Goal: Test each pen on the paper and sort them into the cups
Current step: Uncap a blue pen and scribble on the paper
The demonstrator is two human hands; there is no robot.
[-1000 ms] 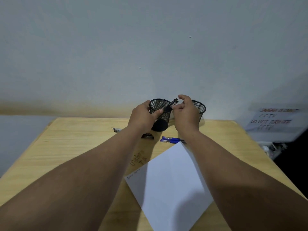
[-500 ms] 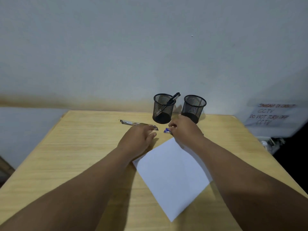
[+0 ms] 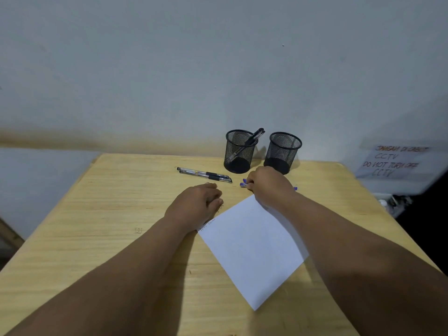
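Observation:
Two black mesh cups stand at the table's far side. The left cup (image 3: 238,151) holds a black pen (image 3: 254,137) leaning out of its rim; the right cup (image 3: 283,151) looks empty. Two clear pens with black grips (image 3: 204,175) lie side by side left of the cups. My right hand (image 3: 268,187) curls its fingers round a blue pen (image 3: 243,184), whose ends stick out on both sides of the hand. A white paper (image 3: 252,246) lies below. My left hand (image 3: 196,207) rests on the table by the paper's left corner, fingers relaxed, holding nothing.
The wooden table (image 3: 109,238) meets a pale wall at the back. A paper notice (image 3: 392,161) with handwriting hangs at the right. Dark clutter lies beyond the table's right edge.
A second ago both hands were up at the left cup with the black pen. Since then both hands came down; the right hand took hold of the blue pen, and the left settled by the paper.

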